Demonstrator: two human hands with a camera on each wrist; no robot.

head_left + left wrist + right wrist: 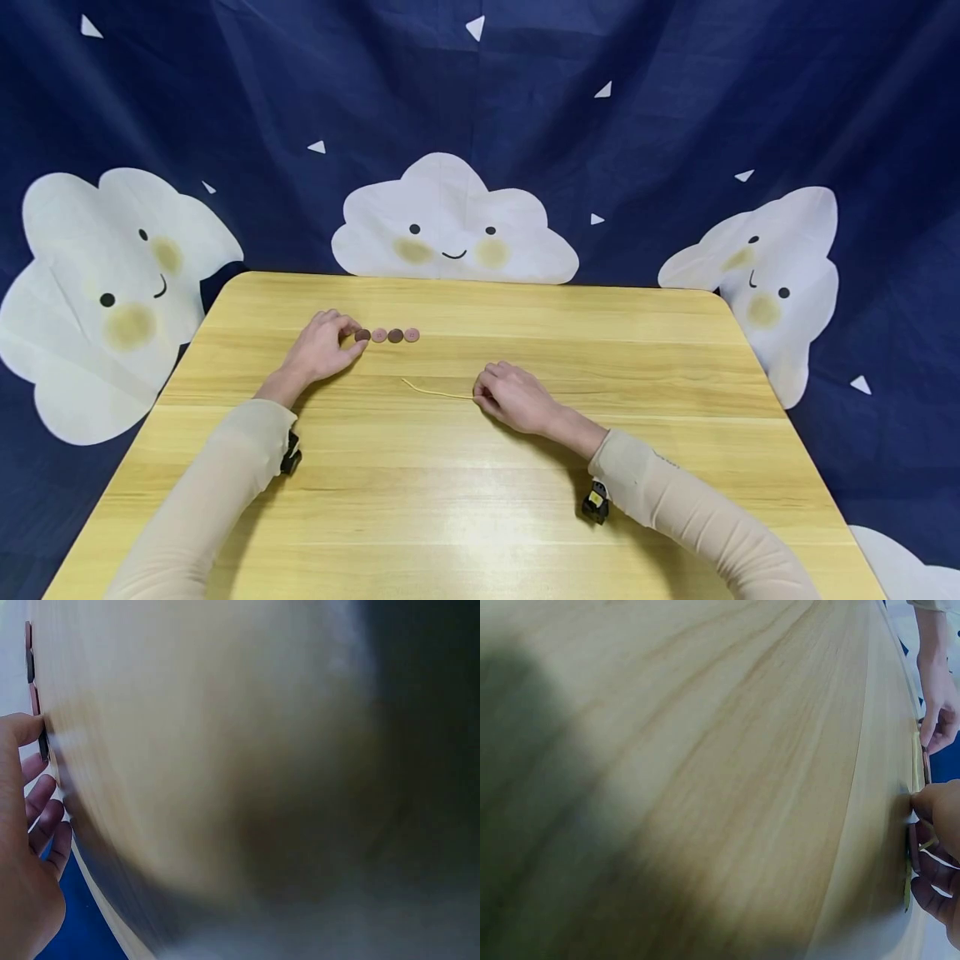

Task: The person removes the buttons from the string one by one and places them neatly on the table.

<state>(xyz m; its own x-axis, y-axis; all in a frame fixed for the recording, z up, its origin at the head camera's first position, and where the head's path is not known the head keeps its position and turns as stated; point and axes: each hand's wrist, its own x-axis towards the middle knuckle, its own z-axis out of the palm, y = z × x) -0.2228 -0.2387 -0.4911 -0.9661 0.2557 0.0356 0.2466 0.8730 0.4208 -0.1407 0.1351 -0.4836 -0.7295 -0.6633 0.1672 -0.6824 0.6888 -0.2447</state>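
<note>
A short row of round buttons lies on the table, dark brown and pink by turns. My left hand [321,346] has thumb and index finger at the dark brown button [363,335] on the row's left end, pinching its edges. Just to its right come a pink button [379,335], another dark brown button [396,336] and a last pink button [412,335]. Lower right, my right hand [517,400] pinches a thin yellow string [438,392], whose free end trails left. In the right wrist view a small reddish-brown edge [913,847] shows by the fingers of that hand.
The wooden table [420,500] has rounded far corners. Behind it hangs a dark blue cloth [525,108] printed with white clouds [450,200]. A black wrist camera [291,454] sits at the left sleeve, and another camera [596,503] at the right sleeve.
</note>
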